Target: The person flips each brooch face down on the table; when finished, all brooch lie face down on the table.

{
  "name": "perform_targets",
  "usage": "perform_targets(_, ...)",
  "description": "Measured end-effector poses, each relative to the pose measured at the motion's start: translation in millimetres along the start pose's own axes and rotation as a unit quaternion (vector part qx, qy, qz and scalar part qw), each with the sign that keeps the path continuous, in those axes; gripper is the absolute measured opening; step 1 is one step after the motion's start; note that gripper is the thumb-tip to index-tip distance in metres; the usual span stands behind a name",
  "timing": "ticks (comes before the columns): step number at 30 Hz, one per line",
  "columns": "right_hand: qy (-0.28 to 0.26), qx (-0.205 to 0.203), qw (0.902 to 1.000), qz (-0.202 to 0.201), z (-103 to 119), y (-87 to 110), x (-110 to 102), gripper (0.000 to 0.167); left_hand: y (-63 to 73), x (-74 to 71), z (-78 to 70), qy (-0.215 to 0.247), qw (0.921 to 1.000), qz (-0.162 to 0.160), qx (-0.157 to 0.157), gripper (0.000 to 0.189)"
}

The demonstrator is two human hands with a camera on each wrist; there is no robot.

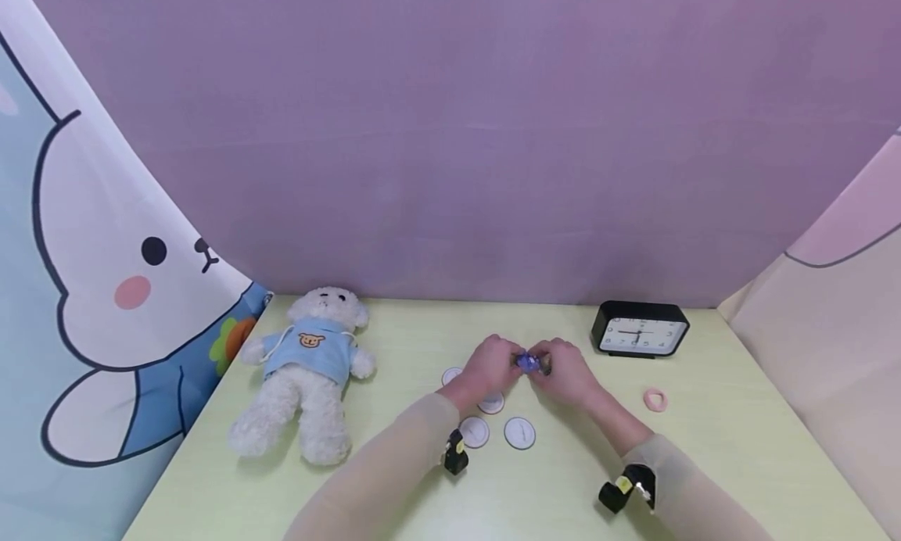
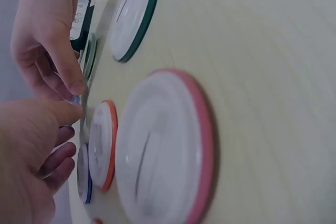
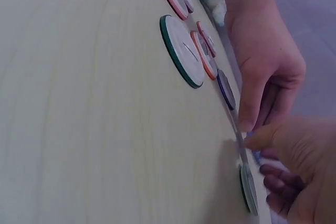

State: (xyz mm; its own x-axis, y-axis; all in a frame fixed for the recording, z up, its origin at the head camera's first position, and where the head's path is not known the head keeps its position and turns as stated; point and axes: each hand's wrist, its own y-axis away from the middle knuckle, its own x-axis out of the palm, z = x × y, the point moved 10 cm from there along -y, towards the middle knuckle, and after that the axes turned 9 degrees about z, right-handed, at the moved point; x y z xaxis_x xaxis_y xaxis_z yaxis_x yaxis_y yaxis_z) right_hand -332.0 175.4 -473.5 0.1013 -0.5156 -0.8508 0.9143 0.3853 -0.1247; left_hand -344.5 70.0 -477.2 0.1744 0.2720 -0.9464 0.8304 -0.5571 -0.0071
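Between both hands is a small shiny blue-purple thing (image 1: pixel 528 362), its exact kind hidden by the fingers. My left hand (image 1: pixel 490 367) pinches its left side between thumb and fingertips. From the right, my right hand (image 1: pixel 565 373) pinches the other side, and the two sets of fingertips almost meet. Round pin-back badges lie face down just below the left hand, among them a pink-rimmed badge (image 2: pixel 163 150), an orange-rimmed badge (image 2: pixel 101 145) and a dark-green-rimmed badge (image 3: pixel 181 51). Close under the right hand lies another green-rimmed badge (image 3: pixel 249 190).
A white plush toy (image 1: pixel 306 377) in a blue shirt lies on the left of the pale table (image 1: pixel 739 447). At the back right stands a black clock (image 1: pixel 640 336), with a pink ring-shaped band (image 1: pixel 648 402) in front of it. A purple cloth (image 1: pixel 450 134) hangs behind.
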Motion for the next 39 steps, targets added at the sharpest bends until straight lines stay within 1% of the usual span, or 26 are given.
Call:
perform_targets(2, -0.014, -0.008, 0.9997, -0.017, 1, 1.1, -4, 0.026, 1.9, -4.3, 2.0, 0.012, 0.9999, -0.009, 0.004, 0.026)
perform_targets(5, -0.025, -0.031, 0.9985, -0.038, 6, 2.0, -10, 0.025, 5.9, -13.5, 7.6, 0.033, 0.9992, -0.021, 0.005, 0.031)
perform_targets(8, -0.044, -0.057, 0.9957, -0.058, 14, 2.2, -18, 0.024, 11.4, -25.0, 13.0, 0.051, 0.998, -0.036, 0.014, 0.034)
perform_targets(10, -0.057, -0.079, 0.9928, -0.07, 22, 2.3, -24, 0.024, 17.3, -35.3, 14.6, 0.061, 0.9966, -0.05, 0.023, 0.035)
perform_targets(14, -0.091, -0.131, 0.9823, -0.099, 37, 3.7, -39, 0.026, 31.6, -60.8, 10.9, 0.072, 0.9923, -0.091, 0.043, 0.035)
perform_targets(18, -0.132, -0.176, 0.968, -0.12, 49, 5.1, -53, 0.027, 45.0, -83.7, 5.0, 0.075, 0.9863, -0.135, 0.058, 0.034)
perform_targets(20, -0.151, -0.193, 0.9613, -0.126, 53, 5.5, -58, 0.027, 50.3, -91.9, 3.0, 0.08, 0.9825, -0.154, 0.067, 0.033)
perform_targets(23, -0.17, -0.208, 0.9542, -0.132, 58, 6.4, -63, 0.025, 56.7, -100.6, 0.9, 0.083, 0.9763, -0.183, 0.08, 0.029)
perform_targets(28, -0.182, -0.209, 0.9495, -0.147, 60, 7.7, -67, 0.023, 63.8, -109.7, -1.1, 0.091, 0.9639, -0.232, 0.094, 0.025)
perform_targets(31, -0.184, -0.208, 0.9487, -0.152, 61, 7.8, -67, 0.023, 65.6, -111.6, -1.3, 0.102, 0.9586, -0.247, 0.097, 0.025)
perform_targets(33, -0.184, -0.203, 0.9504, -0.147, 61, 7.2, -64, 0.023, 65.2, -110.3, -0.9, 0.112, 0.9575, -0.248, 0.097, 0.025)
perform_targets(35, -0.173, -0.192, 0.9558, -0.14, 60, 6.2, -61, 0.025, 63.5, -106.7, 0.5, 0.123, 0.9582, -0.24, 0.095, 0.027)
perform_targets(39, -0.153, -0.159, 0.9681, -0.119, 55, 4.3, -53, 0.03, 57.7, -94.2, 2.9, 0.133, 0.9652, -0.204, 0.095, 0.032)
